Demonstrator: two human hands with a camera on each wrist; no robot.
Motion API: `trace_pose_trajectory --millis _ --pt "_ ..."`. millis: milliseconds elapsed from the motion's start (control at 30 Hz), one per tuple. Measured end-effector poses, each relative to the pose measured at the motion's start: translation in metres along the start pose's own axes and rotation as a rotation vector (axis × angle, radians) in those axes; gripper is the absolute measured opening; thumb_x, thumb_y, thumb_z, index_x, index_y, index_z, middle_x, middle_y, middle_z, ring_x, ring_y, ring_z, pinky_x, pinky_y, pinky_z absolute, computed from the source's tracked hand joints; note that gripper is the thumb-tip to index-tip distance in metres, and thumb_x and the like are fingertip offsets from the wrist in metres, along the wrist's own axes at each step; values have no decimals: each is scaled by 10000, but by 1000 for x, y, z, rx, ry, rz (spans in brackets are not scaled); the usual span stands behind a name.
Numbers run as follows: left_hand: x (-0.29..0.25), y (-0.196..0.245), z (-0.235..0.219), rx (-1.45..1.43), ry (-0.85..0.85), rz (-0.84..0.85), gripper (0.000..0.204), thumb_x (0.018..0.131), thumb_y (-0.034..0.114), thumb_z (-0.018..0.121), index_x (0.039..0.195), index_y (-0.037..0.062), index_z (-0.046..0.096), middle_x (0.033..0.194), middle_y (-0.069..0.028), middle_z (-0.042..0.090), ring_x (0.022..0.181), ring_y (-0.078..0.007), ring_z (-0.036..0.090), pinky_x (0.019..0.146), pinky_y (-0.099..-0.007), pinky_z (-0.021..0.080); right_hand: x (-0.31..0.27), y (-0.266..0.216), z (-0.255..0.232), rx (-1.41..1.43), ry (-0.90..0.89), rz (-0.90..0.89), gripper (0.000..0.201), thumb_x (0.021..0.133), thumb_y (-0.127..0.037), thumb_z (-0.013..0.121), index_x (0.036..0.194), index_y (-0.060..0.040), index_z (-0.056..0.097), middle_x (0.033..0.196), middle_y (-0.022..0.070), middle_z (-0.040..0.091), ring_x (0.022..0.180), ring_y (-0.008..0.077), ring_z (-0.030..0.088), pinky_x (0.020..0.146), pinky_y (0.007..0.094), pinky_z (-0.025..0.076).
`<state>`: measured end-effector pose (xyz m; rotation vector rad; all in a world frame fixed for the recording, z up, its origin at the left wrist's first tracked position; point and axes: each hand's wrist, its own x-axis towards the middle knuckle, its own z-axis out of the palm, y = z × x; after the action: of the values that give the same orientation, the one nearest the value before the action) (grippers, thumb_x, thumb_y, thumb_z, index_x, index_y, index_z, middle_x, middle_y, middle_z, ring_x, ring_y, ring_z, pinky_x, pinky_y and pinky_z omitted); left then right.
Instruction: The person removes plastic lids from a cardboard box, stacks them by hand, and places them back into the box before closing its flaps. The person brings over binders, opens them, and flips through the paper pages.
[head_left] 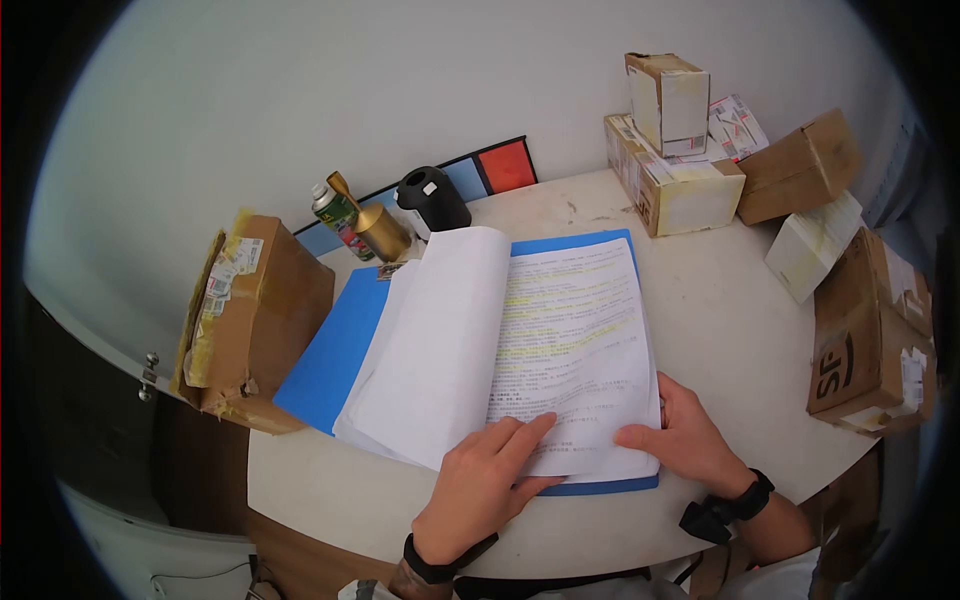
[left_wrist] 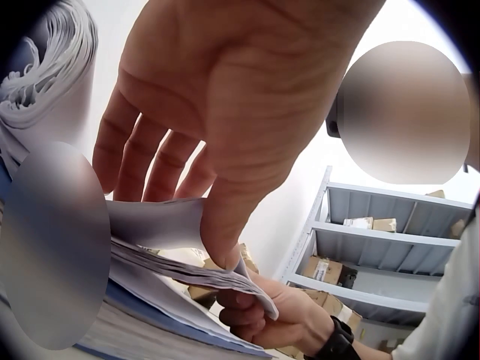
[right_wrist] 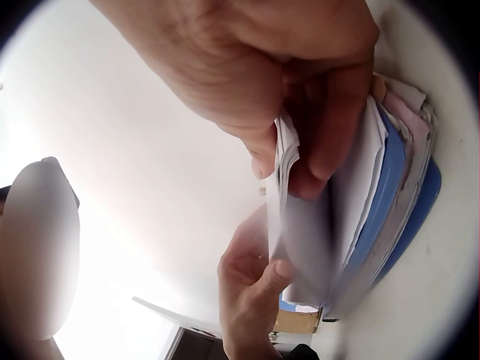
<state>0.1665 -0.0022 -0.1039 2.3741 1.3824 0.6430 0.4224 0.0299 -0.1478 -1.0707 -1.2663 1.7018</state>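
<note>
A thick stack of printed paper (head_left: 575, 310) with yellow-highlighted lines lies spread in a blue folder (head_left: 335, 350) on the table. My right hand (head_left: 685, 430) pinches a bundle of sheets (right_wrist: 283, 161) at the lower right corner, thumb on top and curled fingers underneath. In the right wrist view the bundle stands lifted from the papers below. My left hand (head_left: 485, 475) rests on the lower part of the page with its fingers extended, thumb (left_wrist: 225, 225) by the bottom edge. Turned sheets (head_left: 430, 340) curl up on the left side.
Beyond the folder stand a black cylindrical container (head_left: 435, 200), a gold-coloured pot (head_left: 382, 232) and a spray can (head_left: 335, 210). A cardboard box (head_left: 285, 300) sits at the left. Several boxes, including a white one (head_left: 690, 190) and a brown one (head_left: 870, 335), stand at the right.
</note>
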Motion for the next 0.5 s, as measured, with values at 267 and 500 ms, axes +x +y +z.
trace_pose_trajectory --millis 267,500 --pt "-23 -40 -30 55 741 -526 644 810 -71 666 1430 0 508 861 -82 596 712 -169 574 677 -307 485 -6 -6 -16 112 -185 -30 739 939 8 687 1542 41 260 1416 161 569 1247 186 599 1029 323 512" --pt "-9 19 -6 -33 403 -38 641 773 -14 793 1377 6 580 881 -70 577 749 -170 576 673 -284 484 0 1 -9 134 -148 -12 668 931 -7 706 1490 61 347 1408 160 574 1199 170 622 1011 319 528"
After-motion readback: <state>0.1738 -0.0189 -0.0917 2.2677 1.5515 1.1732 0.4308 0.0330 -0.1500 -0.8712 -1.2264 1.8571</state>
